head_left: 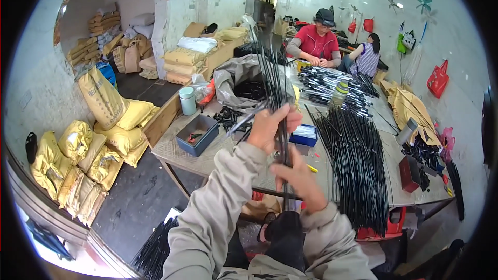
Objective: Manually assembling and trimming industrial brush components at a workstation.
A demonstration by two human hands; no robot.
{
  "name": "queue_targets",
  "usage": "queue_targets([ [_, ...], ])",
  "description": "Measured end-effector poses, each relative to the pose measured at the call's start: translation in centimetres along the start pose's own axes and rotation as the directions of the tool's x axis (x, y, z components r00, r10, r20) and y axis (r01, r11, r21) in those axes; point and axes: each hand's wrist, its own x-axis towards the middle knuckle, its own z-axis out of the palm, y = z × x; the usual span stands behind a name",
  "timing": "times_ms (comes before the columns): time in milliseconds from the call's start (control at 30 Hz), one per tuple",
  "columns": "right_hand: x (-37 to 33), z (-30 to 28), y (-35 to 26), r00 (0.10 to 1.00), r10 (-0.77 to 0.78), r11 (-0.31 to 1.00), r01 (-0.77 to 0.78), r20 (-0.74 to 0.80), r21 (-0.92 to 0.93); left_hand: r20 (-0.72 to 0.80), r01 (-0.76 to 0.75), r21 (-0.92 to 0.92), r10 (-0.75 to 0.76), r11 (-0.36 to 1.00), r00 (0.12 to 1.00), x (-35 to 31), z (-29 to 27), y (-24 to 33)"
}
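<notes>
In front of me an upright bundle of long, thin black rods (275,75) fans out at its top, above the near edge of the table (332,163). My left hand (271,128) is closed round its middle. Lower down, my right hand (300,176) curls against the same bundle, thumb and fingers about it; part of its grip is hidden. Right of the hands lies a broad heap of similar black rods (358,171). Close behind the bundle sits a small blue box (303,140) with pale contents. Small black parts (228,118) lie to the left.
A blue-grey bin (194,149) and a light-blue cup (187,105) stand on the table's left. Beyond a bottle (338,96) and silvery rods (324,80), a person in red (319,44) works. Yellow sacks (124,140) line the left floor. A dark red box (410,173) stands right.
</notes>
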Motion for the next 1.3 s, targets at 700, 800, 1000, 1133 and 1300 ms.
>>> queue_targets([
  [700, 3.2, -0.3, 4.1, 0.764, -0.582, 0.752, 0.377, -0.277, -0.541, -0.043, -0.077, 0.086, 0.081, 0.993, 0.996, -2.0, -3.3, -2.1],
  [800, 4.0, -2.6, 4.4, 0.765, -0.560, 0.715, 0.252, -0.318, -0.652, -0.134, -0.070, 0.142, 0.090, 0.987, 0.987, -1.7, -2.1, -2.0],
  [1000, 3.8, -9.1, 0.8, 0.712, -0.345, 0.937, 0.295, -0.612, -0.186, -0.241, -0.138, 0.019, 0.139, 0.990, 0.961, -2.2, -5.4, 0.6],
  [1133, 3.7, -11.9, 0.6, 0.696, -0.286, 0.938, 0.342, -0.659, -0.047, -0.048, -0.071, -0.266, 0.060, 0.961, 0.997, -2.4, -5.6, 2.4],
  [1300, 4.0, -7.1, 0.5, 0.859, -0.221, 0.972, 0.233, -0.461, -0.031, 0.072, -0.005, -0.201, 0.020, 0.980, 0.997, -0.9, -3.9, -0.7],
])
